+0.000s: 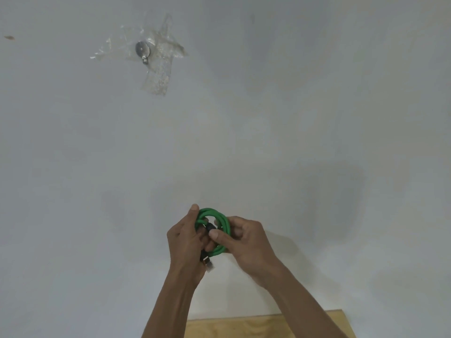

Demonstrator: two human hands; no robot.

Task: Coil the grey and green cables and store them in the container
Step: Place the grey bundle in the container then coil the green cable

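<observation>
The green cable (pixel 220 218) is wound into a small coil of a few loops, held up in front of a pale wall. My left hand (pixel 186 242) grips the coil's left side, thumb up along the loops. My right hand (pixel 246 245) grips the right side, its thumb pressing on a black plug at the coil's middle. A second black plug with a metal tip (pixel 209 262) sticks out below my left hand. The grey cable and the container are not in view.
A light wooden surface (pixel 256 325) shows at the bottom edge between my forearms. On the wall at upper left a small metal hook (pixel 142 51) is stuck under clear tape.
</observation>
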